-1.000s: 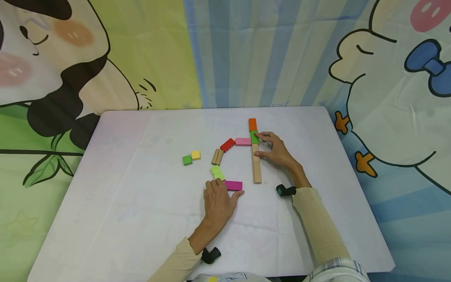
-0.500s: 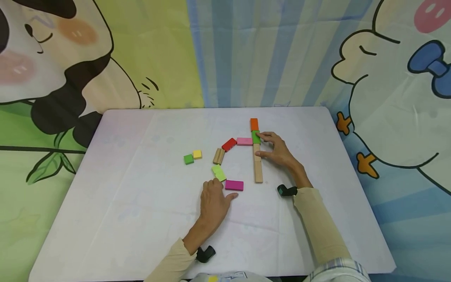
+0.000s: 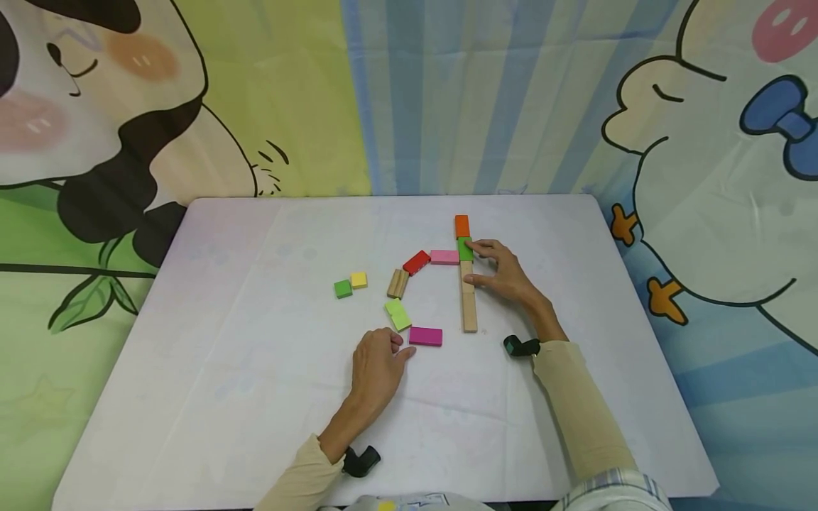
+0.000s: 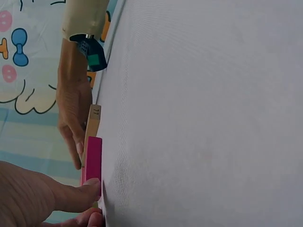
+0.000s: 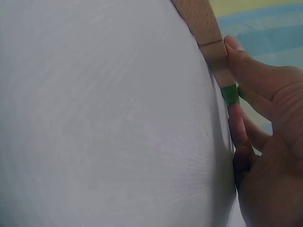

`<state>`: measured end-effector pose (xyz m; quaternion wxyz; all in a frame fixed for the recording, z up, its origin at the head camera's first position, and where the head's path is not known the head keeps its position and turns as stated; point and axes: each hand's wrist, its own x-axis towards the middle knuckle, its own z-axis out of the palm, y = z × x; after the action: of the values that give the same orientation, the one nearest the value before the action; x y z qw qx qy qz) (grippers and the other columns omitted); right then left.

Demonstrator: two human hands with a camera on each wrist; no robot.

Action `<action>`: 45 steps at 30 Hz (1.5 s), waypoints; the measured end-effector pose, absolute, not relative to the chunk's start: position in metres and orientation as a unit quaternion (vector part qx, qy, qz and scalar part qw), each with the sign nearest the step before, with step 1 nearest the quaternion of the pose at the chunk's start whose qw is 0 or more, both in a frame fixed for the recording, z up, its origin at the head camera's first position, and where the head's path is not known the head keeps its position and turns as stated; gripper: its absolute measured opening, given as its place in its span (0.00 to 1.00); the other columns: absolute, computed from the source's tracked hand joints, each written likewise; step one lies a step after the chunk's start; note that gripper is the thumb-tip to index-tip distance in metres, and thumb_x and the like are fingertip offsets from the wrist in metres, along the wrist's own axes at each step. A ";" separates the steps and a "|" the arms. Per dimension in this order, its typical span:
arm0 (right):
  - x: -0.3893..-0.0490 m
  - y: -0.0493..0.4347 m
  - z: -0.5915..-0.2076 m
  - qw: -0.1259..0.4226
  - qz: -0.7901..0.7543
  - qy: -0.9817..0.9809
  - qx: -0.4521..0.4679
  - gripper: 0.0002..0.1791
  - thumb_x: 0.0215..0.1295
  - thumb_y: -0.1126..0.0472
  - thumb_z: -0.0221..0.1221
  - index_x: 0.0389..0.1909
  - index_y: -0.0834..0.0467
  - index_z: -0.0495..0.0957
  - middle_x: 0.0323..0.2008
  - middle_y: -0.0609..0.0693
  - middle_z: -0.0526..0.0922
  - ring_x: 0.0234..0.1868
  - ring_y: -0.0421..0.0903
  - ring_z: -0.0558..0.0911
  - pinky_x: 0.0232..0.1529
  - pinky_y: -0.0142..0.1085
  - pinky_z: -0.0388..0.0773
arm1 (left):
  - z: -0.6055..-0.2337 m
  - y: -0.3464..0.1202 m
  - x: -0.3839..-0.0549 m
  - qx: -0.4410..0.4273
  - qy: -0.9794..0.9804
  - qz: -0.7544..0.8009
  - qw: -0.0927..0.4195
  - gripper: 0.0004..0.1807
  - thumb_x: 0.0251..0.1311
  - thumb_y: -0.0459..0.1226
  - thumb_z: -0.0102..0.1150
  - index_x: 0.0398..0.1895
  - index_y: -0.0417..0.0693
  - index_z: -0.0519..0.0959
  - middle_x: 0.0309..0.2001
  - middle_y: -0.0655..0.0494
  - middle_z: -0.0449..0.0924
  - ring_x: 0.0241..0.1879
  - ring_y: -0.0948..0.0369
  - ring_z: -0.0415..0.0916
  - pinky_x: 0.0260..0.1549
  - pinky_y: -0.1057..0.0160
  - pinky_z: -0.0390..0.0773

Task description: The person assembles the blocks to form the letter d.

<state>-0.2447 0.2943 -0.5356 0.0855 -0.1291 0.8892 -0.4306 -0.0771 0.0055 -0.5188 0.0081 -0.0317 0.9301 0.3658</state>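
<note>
Coloured wooden blocks lie on the white table in the head view. My left hand (image 3: pixel 377 369) hovers just below the magenta block (image 3: pixel 425 336) and lime block (image 3: pixel 397 315), fingers loosely bent, thumb apart from them, gripping nothing. An upright row holds an orange block (image 3: pixel 462 226), a green block (image 3: pixel 465 248) and plain wooden blocks (image 3: pixel 469 312). Against its right side rests my right hand (image 3: pixel 505 275), forefinger at the green block and thumb at a plain one. The pink block (image 3: pixel 444 257), red block (image 3: pixel 417 262) and grooved wooden block (image 3: pixel 397 284) curve leftward from the row.
A green cube (image 3: pixel 343 289) and a yellow cube (image 3: pixel 358 280) sit left of the curve. Behind the white table (image 3: pixel 255 426) hangs a printed cloth (image 3: pixel 447 92) with cartoon animals.
My left hand has drawn off the magenta and lime blocks, down and to the left, its fingers bending more. The right hand stays at the row; the view shifted slightly.
</note>
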 end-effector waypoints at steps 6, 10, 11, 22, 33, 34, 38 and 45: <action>-0.244 0.293 -0.535 0.090 -0.427 0.891 -0.126 0.47 0.67 0.57 0.77 0.84 0.50 0.66 0.81 0.60 0.65 0.81 0.64 0.66 0.82 0.65 0.60 | -0.518 0.009 -0.078 -0.032 0.927 0.374 -0.001 0.10 0.62 0.38 0.81 0.35 0.43 0.89 0.27 0.57 0.80 0.32 0.62 0.74 0.33 0.64 0.72; -0.245 0.293 -0.535 0.088 -0.426 0.891 -0.127 0.47 0.67 0.58 0.77 0.84 0.50 0.66 0.81 0.60 0.65 0.81 0.64 0.66 0.83 0.65 0.60 | -0.519 0.010 -0.079 -0.030 0.927 0.374 -0.006 0.10 0.61 0.38 0.81 0.34 0.42 0.88 0.26 0.57 0.80 0.31 0.62 0.73 0.33 0.64 0.72; -0.245 0.293 -0.535 0.087 -0.426 0.891 -0.128 0.47 0.67 0.58 0.77 0.84 0.50 0.66 0.81 0.60 0.65 0.81 0.63 0.66 0.83 0.65 0.60 | -0.519 0.010 -0.079 -0.030 0.927 0.374 -0.007 0.10 0.61 0.38 0.81 0.34 0.42 0.88 0.26 0.57 0.80 0.31 0.62 0.73 0.33 0.64 0.72; -0.246 0.293 -0.533 0.087 -0.432 0.888 -0.127 0.47 0.67 0.58 0.77 0.84 0.50 0.66 0.82 0.59 0.65 0.80 0.63 0.67 0.82 0.65 0.60 | -0.514 0.002 -0.083 -0.028 0.933 0.359 -0.010 0.09 0.61 0.38 0.81 0.34 0.41 0.90 0.26 0.56 0.83 0.30 0.61 0.77 0.32 0.63 0.76; -0.246 0.293 -0.532 0.088 -0.424 0.893 -0.124 0.47 0.67 0.58 0.77 0.85 0.50 0.65 0.82 0.60 0.65 0.80 0.63 0.67 0.82 0.65 0.61 | -0.506 -0.026 -0.088 -0.021 0.931 0.362 -0.030 0.07 0.65 0.36 0.78 0.33 0.41 0.90 0.26 0.54 0.85 0.27 0.61 0.78 0.30 0.62 0.77; -0.245 0.293 -0.532 0.089 -0.425 0.893 -0.122 0.47 0.67 0.58 0.77 0.84 0.49 0.65 0.82 0.59 0.65 0.80 0.63 0.67 0.82 0.65 0.61 | -0.506 -0.028 -0.089 -0.023 0.931 0.363 -0.033 0.07 0.65 0.36 0.78 0.34 0.41 0.91 0.26 0.53 0.86 0.27 0.61 0.79 0.30 0.62 0.77; -0.245 0.294 -0.533 0.091 -0.424 0.893 -0.123 0.47 0.67 0.58 0.77 0.84 0.50 0.66 0.82 0.60 0.65 0.81 0.63 0.67 0.82 0.66 0.60 | -0.506 -0.035 -0.090 -0.036 0.930 0.364 -0.036 0.07 0.65 0.36 0.78 0.34 0.41 0.91 0.27 0.52 0.86 0.28 0.60 0.79 0.30 0.61 0.77; -0.244 0.293 -0.532 0.092 -0.411 0.898 -0.126 0.47 0.67 0.58 0.76 0.84 0.51 0.66 0.82 0.60 0.65 0.81 0.63 0.65 0.83 0.66 0.57 | -0.507 -0.041 -0.094 -0.045 0.927 0.370 -0.038 0.08 0.66 0.37 0.77 0.36 0.40 0.91 0.27 0.50 0.87 0.28 0.59 0.80 0.31 0.60 0.77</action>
<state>-0.2437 0.2929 -0.5315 0.0920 -0.1259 0.8983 -0.4107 -0.0935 -0.0408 -0.5075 -0.0381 -0.0449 0.9273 0.3698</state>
